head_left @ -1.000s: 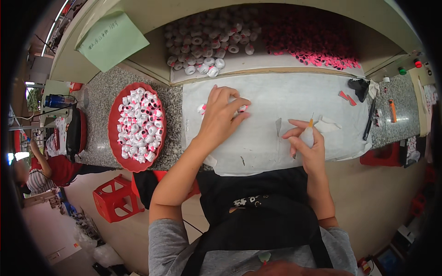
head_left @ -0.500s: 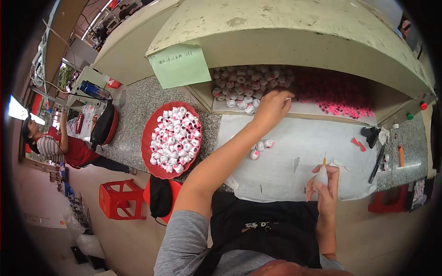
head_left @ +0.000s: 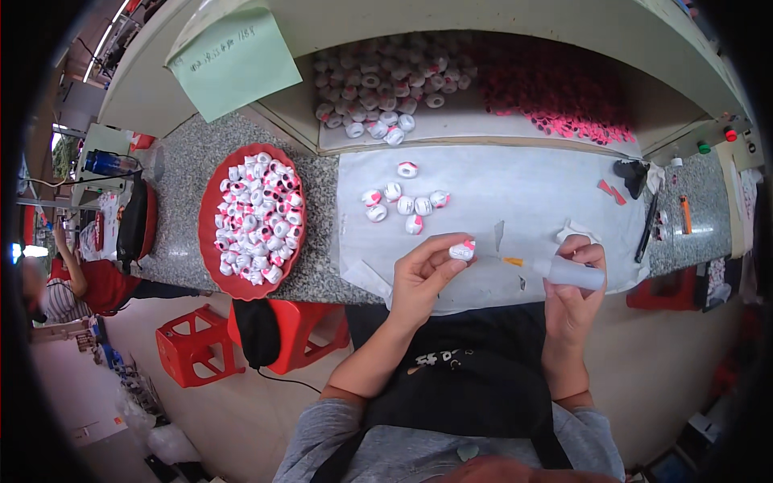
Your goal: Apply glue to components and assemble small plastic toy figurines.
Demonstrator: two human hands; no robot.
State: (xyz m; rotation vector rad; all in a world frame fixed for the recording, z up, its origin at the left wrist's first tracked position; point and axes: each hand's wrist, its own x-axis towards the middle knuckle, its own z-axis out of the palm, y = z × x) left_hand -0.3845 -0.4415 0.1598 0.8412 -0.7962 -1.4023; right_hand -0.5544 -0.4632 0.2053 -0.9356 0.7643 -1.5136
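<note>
Between the thumb and fingers of my left hand (head_left: 428,278) is a small white bead-like piece (head_left: 462,251) with a pink patch and dark markings. My right hand (head_left: 573,304) grips a translucent white squeeze bottle (head_left: 578,275), tipped sideways, its thin orange-based needle (head_left: 514,261) aimed left toward the piece. A gap separates needle and piece. Both hands are over the front part of a white paper sheet (head_left: 555,185). Farther back on it lie several similar white-and-pink pieces (head_left: 405,205).
A red scalloped bowl (head_left: 208,233) full of such pieces stands left. The shelf opening behind holds white pieces (head_left: 386,76) and a pink heap (head_left: 555,88). A black pen (head_left: 646,229) and orange stick (head_left: 686,214) lie right. Red stools (head_left: 197,346) and another person (head_left: 101,286) are left.
My left hand has come back from the shelf opening and now holds a white-and-pink piece. More pieces lie on the paper. The bottle has gone from upright to tipped leftward. The view has shifted.
</note>
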